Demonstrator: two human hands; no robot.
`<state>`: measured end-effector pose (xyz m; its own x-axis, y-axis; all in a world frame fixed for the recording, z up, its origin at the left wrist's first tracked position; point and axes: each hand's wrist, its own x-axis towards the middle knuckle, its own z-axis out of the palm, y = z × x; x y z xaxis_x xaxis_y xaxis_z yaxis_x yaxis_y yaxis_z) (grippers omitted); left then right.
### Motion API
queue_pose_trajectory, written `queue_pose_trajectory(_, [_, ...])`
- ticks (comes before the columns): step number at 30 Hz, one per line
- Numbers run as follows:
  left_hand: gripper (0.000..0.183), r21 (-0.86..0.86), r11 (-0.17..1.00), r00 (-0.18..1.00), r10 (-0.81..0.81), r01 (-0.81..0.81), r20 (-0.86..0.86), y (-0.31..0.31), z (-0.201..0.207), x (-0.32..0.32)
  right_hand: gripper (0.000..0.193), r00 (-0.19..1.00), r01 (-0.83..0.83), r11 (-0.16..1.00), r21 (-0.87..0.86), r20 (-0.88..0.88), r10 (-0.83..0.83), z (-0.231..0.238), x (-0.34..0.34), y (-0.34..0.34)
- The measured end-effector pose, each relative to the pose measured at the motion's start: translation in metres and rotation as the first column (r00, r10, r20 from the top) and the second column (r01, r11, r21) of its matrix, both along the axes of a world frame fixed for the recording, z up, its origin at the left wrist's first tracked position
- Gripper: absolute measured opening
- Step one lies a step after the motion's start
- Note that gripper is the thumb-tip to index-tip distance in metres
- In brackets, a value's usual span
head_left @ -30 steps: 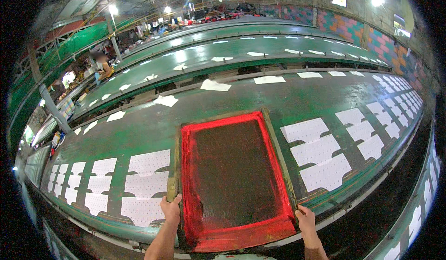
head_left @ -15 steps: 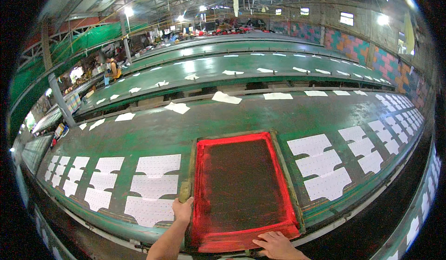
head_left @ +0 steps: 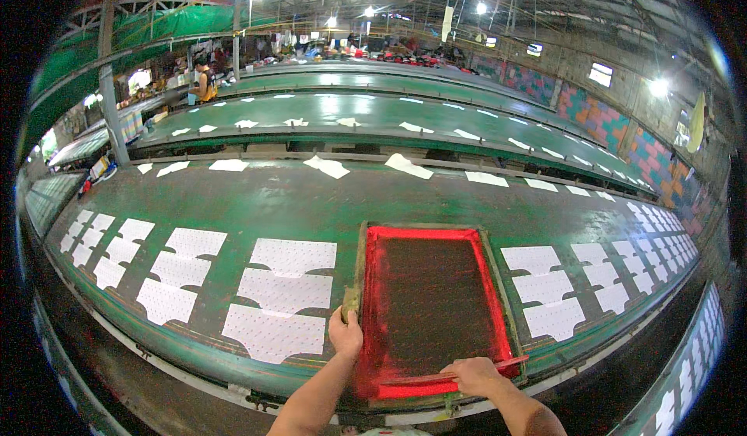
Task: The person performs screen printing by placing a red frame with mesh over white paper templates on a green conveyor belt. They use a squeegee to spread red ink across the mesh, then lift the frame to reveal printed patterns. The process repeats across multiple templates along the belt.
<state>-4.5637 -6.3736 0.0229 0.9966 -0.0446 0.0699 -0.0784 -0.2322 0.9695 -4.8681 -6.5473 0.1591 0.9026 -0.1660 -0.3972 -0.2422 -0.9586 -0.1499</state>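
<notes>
A screen-printing frame (head_left: 362, 268) lies on the long green table in front of me. Its dark mesh (head_left: 436, 304) is bordered by bright red ink. My left hand (head_left: 345, 335) is closed round a worn tan grip block (head_left: 352, 302) on the frame's left side. At the near end, my right hand (head_left: 476, 377) grips a red-smeared squeegee (head_left: 510, 364), which lies crosswise over the mesh with its right end a little farther from me. White cut fabric pieces with small dots lie in columns left (head_left: 284, 288) and right (head_left: 545, 286) of the frame.
Loose white scraps (head_left: 327, 167) lie along the table's far edge. Beyond stand more long green tables (head_left: 311, 109) with white pieces. A person in a yellow top (head_left: 205, 86) is at the far left. Another row of printed pieces (head_left: 704, 358) shows at lower right.
My right hand, earlier spread at the frame's near edge, is now closed on the squeegee. The view has turned, so the scene appears shifted. My left hand stays on the grip block.
</notes>
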Motion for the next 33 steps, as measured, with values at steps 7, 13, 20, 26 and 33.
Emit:
queue_pose_trajectory(7, [0.047, 0.002, 1.0, 0.999, -0.011, 0.011, 0.034, 0.004, 0.003, -0.004, 0.047, 0.993, 0.051, 0.997, -0.065, 0.113, -0.044, -0.02, -0.018, 0.028])
queue_pose_trajectory(13, [0.046, 0.001, 1.0, 0.999, -0.031, 0.031, 0.021, 0.005, 0.009, -0.003, 0.051, 0.916, -0.017, 0.984, -0.18, 0.391, 0.087, -0.044, -0.02, 0.028])
queue_pose_trajectory(20, [0.044, -0.003, 1.0, 1.0, -0.003, 0.003, 0.01, 0.0, 0.005, -0.001, 0.055, 0.907, 0.003, 0.975, -0.222, 0.411, 0.091, -0.065, 0.064, -0.04])
queue_pose_trajectory(26, [0.043, 0.031, 0.998, 0.997, -0.055, 0.053, 0.063, 0.003, 0.002, -0.001, 0.049, 0.907, 0.042, 0.968, -0.247, 0.415, 0.066, -0.072, 0.171, -0.13])
queue_pose_trajectory(33, [0.04, -0.045, 0.996, 0.996, -0.08, 0.079, -0.042, 0.002, 0.005, -0.003, 0.037, 0.814, 0.018, 0.973, -0.229, 0.568, 0.119, -0.084, 0.289, -0.233])
